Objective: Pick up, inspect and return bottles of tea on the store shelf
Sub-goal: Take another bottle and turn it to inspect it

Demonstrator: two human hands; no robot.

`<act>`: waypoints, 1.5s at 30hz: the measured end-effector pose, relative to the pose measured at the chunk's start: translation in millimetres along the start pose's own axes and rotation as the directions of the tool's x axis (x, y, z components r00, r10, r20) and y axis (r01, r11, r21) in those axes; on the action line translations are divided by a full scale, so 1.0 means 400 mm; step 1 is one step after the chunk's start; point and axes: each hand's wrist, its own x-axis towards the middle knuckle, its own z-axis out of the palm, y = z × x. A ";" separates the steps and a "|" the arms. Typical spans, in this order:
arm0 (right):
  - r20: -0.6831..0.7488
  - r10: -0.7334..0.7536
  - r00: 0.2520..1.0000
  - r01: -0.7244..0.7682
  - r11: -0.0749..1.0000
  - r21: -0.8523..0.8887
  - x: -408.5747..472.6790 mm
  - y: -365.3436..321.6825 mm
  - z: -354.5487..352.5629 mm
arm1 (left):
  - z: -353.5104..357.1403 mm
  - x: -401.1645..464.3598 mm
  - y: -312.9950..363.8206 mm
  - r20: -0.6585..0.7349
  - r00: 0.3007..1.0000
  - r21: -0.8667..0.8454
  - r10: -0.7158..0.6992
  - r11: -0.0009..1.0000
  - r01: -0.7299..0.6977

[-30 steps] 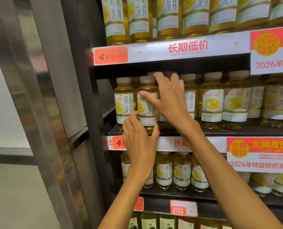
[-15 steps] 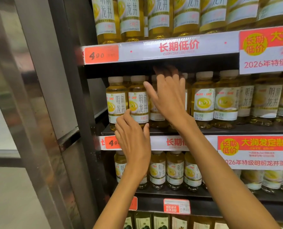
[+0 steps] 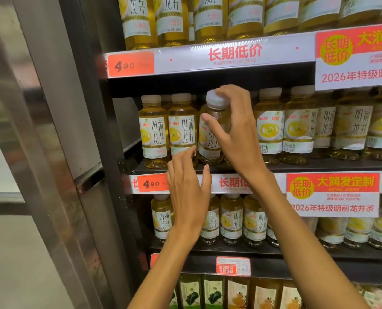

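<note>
A bottle of yellow tea with a white cap and a white label leans forward out of the middle shelf's front row. My right hand grips it, fingers over the cap and thumb on its shoulder. My left hand hovers below with relaxed fingers, in front of the shelf's price strip, holding nothing. Its fingertips are near the foot of a neighbouring bottle; whether they touch it is unclear. More bottles of the same tea fill the row to the right.
The shelf above and the one below hold rows of the same tea. Different drinks stand on the bottom shelf. A metal upright and a glass panel border the shelves on the left.
My right hand has closed on a bottle and tipped it forward out of the row. My left hand stayed below the shelf edge, fingers spread a little wider.
</note>
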 end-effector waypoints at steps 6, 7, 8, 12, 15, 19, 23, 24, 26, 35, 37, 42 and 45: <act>0.043 0.237 0.971 -0.240 0.931 0.277 -0.048 -0.025 -0.025 | -0.007 -0.002 -0.002 0.106 0.991 -0.143 0.079 0.988 -0.063; 0.025 0.251 0.968 -0.246 0.916 0.316 -0.054 -0.031 -0.029 | -0.008 -0.003 -0.001 0.122 0.989 -0.153 0.086 0.986 -0.066; -0.008 0.272 0.962 -0.252 0.900 0.356 -0.058 -0.038 -0.037 | -0.010 -0.004 0.001 0.139 0.986 -0.172 0.092 0.983 -0.067; -0.063 0.308 0.949 -0.237 0.834 0.499 -0.059 -0.075 -0.093 | -0.036 -0.006 0.020 0.141 0.983 -0.180 0.118 0.979 -0.092; 0.000 0.329 0.944 -0.262 0.755 0.601 -0.061 -0.103 -0.136 | -0.076 -0.009 0.035 0.188 0.971 -0.193 0.147 0.975 -0.110; 0.216 0.383 0.898 -0.410 0.552 0.726 -0.065 -0.127 -0.171 | -0.125 -0.050 0.073 0.512 0.858 -0.482 0.036 0.839 0.252; 0.418 0.476 0.774 -0.631 0.522 0.574 -0.109 -0.113 -0.169 | -0.141 -0.138 0.063 0.643 0.762 -0.531 -0.078 0.671 0.517; 0.469 0.497 0.730 -0.681 0.475 0.557 -0.129 -0.106 -0.166 | -0.145 -0.163 0.057 0.685 0.721 -0.511 -0.109 0.634 0.581; 0.560 0.516 0.649 -0.754 0.334 0.566 -0.183 -0.094 -0.161 | -0.156 -0.219 0.049 0.773 0.614 -0.466 -0.163 0.511 0.722; 0.716 0.450 0.534 -0.650 -0.323 0.688 -0.412 -0.090 -0.123 | -0.209 -0.363 0.070 0.946 0.323 -0.325 -0.032 -0.083 0.942; 0.715 0.508 0.481 -0.685 -0.292 0.668 -0.434 -0.087 -0.125 | -0.210 -0.391 0.070 0.958 0.282 -0.287 -0.053 -0.135 0.948; 0.721 0.598 0.350 -0.791 -0.223 0.570 -0.482 -0.085 -0.132 | -0.213 -0.446 0.065 0.966 0.229 -0.246 -0.121 -0.143 0.959; 0.692 0.680 0.244 -0.847 -0.199 0.494 -0.514 -0.082 -0.141 | -0.212 -0.455 0.056 0.959 0.221 -0.243 -0.176 -0.113 0.963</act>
